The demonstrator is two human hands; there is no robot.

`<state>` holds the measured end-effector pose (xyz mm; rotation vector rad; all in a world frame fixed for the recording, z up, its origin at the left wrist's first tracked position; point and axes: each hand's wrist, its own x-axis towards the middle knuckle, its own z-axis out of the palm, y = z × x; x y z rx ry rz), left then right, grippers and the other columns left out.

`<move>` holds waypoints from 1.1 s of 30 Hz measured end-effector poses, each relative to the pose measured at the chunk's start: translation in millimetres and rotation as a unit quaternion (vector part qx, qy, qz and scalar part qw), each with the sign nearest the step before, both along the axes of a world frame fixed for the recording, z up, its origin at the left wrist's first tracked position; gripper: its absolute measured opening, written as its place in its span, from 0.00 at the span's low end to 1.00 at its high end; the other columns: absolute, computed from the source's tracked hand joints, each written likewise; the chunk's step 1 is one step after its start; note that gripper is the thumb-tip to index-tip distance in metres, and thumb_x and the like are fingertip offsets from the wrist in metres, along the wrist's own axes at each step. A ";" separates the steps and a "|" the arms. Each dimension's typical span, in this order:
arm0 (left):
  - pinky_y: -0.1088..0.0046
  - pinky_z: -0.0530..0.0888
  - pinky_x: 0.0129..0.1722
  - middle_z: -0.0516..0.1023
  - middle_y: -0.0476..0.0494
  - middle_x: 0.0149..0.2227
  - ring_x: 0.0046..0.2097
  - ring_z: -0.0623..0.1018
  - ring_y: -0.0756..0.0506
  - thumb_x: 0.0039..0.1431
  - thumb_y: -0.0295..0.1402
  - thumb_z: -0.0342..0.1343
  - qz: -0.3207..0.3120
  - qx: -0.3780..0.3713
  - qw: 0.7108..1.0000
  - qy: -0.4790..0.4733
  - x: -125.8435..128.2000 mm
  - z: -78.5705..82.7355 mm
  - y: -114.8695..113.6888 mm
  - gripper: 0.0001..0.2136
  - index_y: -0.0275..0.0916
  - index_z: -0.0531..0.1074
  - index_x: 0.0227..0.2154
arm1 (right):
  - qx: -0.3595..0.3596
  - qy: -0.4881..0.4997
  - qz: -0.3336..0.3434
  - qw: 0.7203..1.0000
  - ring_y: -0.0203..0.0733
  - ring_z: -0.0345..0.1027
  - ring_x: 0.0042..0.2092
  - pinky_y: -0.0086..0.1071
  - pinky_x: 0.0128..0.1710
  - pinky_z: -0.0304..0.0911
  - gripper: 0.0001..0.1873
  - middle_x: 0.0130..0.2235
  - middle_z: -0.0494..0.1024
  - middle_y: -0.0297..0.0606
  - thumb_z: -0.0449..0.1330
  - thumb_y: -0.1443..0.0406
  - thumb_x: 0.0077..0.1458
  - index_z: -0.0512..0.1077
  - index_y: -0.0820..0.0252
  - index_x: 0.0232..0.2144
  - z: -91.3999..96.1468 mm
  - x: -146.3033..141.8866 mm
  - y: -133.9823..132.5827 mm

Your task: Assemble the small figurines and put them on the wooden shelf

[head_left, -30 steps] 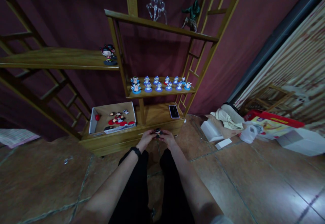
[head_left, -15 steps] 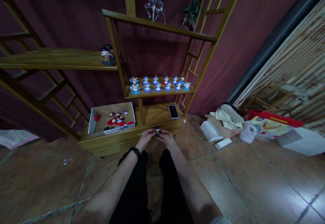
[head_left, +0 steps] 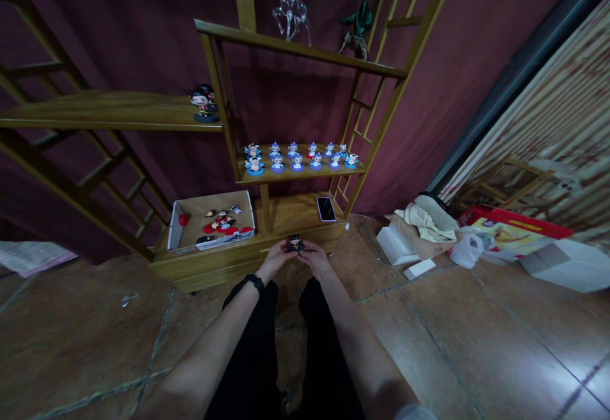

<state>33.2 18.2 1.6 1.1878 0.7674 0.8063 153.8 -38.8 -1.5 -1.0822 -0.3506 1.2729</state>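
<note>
Between my hands, in front of the low cabinet, I hold a small dark figurine [head_left: 295, 243] upright by its base. My left hand [head_left: 275, 258] grips it from the left, and my right hand [head_left: 315, 257] from the right. An open cardboard box [head_left: 174, 224] with several red and black figurines stands on the cabinet top to the left. Above, two rows of small purple, white and blue figurines [head_left: 297, 162] line the middle shelf [head_left: 305, 176]. Similar dark-haired figurines [head_left: 204, 103] stand at the right end of the left shelf [head_left: 105, 110].
A phone [head_left: 326, 209] lies on the cabinet top [head_left: 290, 213]. A glass deer [head_left: 290, 10] and a dark green statue [head_left: 358, 29] stand on the upper shelf. White boxes [head_left: 396, 246], cloth [head_left: 426, 223] and a plastic bag [head_left: 467, 250] are on the floor to the right.
The figurine has tipped slightly and sits a little higher and further left between my fingers. Both hands stay in nearly the same place.
</note>
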 end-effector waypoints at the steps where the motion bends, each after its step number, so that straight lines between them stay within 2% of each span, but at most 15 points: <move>1: 0.65 0.67 0.46 0.77 0.41 0.36 0.39 0.75 0.44 0.32 0.26 0.65 0.000 -0.001 1.000 0.002 0.3 -0.3 0.4 0.20 0.33 0.72 0.35 | 0.000 0.000 -0.001 1.000 0.38 0.71 0.34 0.37 0.40 0.67 0.16 0.32 0.77 0.34 0.63 0.75 0.31 0.71 0.61 0.29 -0.8 0.1 0.2; 11: 0.65 0.68 0.45 0.78 0.42 0.36 0.39 0.76 0.43 0.33 0.26 0.65 -0.013 0.014 1.000 0.018 -0.3 -0.4 2.5 0.19 0.33 0.73 0.35 | 0.006 0.000 0.014 1.000 0.38 0.71 0.33 0.36 0.40 0.66 0.17 0.30 0.76 0.35 0.64 0.74 0.29 0.71 0.61 0.28 -1.7 -0.1 0.2; 17: 0.65 0.68 0.46 0.78 0.41 0.37 0.39 0.76 0.44 0.34 0.26 0.64 -0.020 0.053 0.998 0.037 -1.1 -11.9 9.3 0.20 0.32 0.72 0.36 | 0.003 -0.005 0.010 1.000 0.36 0.70 0.31 0.35 0.38 0.65 0.16 0.27 0.75 0.33 0.66 0.73 0.28 0.71 0.61 0.27 -3.7 -1.7 1.5; 26: 0.66 0.71 0.41 0.77 0.40 0.36 0.37 0.76 0.44 0.34 0.26 0.63 0.037 0.110 0.989 0.087 1.0 -30.9 15.1 0.21 0.32 0.69 0.37 | -0.020 -0.012 0.035 0.999 0.36 0.69 0.31 0.34 0.37 0.64 0.15 0.27 0.75 0.33 0.64 0.72 0.29 0.72 0.60 0.27 -4.1 0.2 2.7; 33: 0.64 0.71 0.42 0.77 0.40 0.37 0.38 0.76 0.44 0.35 0.26 0.63 0.031 0.118 0.988 0.096 0.5 -27.7 13.5 0.22 0.33 0.68 0.38 | -0.010 -0.027 0.049 0.998 0.37 0.69 0.31 0.34 0.37 0.64 0.16 0.28 0.75 0.34 0.64 0.71 0.28 0.71 0.61 0.27 -4.0 0.9 2.2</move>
